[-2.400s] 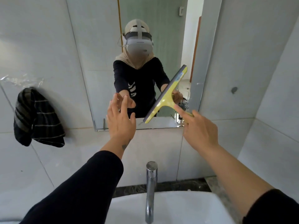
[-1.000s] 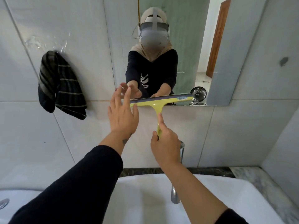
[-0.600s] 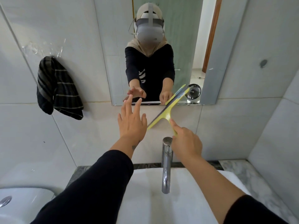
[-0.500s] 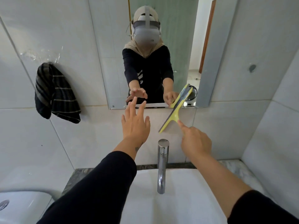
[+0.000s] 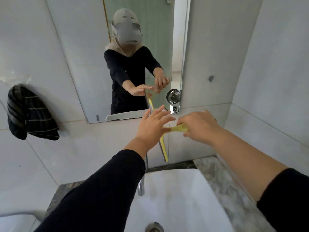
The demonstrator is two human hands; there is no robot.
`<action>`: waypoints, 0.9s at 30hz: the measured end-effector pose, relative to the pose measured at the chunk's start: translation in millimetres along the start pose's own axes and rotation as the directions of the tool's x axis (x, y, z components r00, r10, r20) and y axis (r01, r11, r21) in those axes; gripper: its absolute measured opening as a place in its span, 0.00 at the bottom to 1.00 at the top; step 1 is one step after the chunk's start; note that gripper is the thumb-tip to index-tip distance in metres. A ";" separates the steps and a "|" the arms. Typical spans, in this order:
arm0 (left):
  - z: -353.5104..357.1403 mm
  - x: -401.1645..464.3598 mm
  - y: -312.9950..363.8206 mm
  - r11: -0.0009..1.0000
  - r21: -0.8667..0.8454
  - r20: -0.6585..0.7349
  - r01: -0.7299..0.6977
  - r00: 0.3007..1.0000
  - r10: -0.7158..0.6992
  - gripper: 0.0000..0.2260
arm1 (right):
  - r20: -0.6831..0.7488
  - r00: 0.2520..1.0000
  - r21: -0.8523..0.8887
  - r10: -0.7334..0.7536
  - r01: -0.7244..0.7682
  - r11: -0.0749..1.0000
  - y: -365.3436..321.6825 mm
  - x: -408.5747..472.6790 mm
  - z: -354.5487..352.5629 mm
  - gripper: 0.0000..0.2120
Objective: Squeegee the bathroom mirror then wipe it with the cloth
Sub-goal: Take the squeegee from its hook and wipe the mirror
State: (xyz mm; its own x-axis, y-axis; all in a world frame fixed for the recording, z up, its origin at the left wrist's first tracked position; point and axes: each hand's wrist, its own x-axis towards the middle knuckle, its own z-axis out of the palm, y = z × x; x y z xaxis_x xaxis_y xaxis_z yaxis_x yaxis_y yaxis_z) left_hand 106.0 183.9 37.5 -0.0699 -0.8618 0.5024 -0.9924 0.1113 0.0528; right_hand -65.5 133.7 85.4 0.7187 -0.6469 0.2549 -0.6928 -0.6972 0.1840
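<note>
Two hands are meeting: right hand point(image 5: 199, 127) gripping the squeegee point(image 5: 164, 148), left hand point(image 5: 154, 127) spread open; a firm handle grip seems best.

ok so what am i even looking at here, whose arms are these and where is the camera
The camera sits on a person's head, looking forward and down, so the two arms reaching in from below are that person's own. There is no machine. The mirror on the tiled wall shows the same person from the front, wearing the headset. The right hand grips the handle of a yellow squeegee, whose blade now stands nearly upright in front of the wall. The left hand is open with its fingers spread across the squeegee's middle. A dark striped cloth hangs on the wall to the left. Below are a white sink and its tap.
</note>
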 end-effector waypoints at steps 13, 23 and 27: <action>18.0 36.6 42.9 0.944 -0.328 -0.124 0.022 0.990 -0.066 0.16 | -0.211 0.849 0.603 0.484 -0.276 0.748 59.0 12.6 -22.9 0.37; 65.5 69.4 69.0 0.936 -0.343 -0.155 0.078 0.978 -0.139 0.27 | -0.111 0.552 0.893 0.826 -0.309 0.327 81.4 62.8 -2.8 0.22; 94.3 84.3 70.9 0.905 -0.422 -0.047 0.045 0.996 -0.071 0.27 | -0.103 0.553 0.895 0.827 -0.312 0.320 104.6 80.7 19.0 0.20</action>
State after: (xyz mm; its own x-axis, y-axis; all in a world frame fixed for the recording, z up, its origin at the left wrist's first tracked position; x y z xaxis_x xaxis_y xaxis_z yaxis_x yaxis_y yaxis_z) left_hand 20.2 72.4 2.2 0.0059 -0.8431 0.5377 -0.8586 0.2713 0.4349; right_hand -78.8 2.7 107.2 -0.1817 -0.9025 0.3905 -0.3930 -0.2974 -0.8701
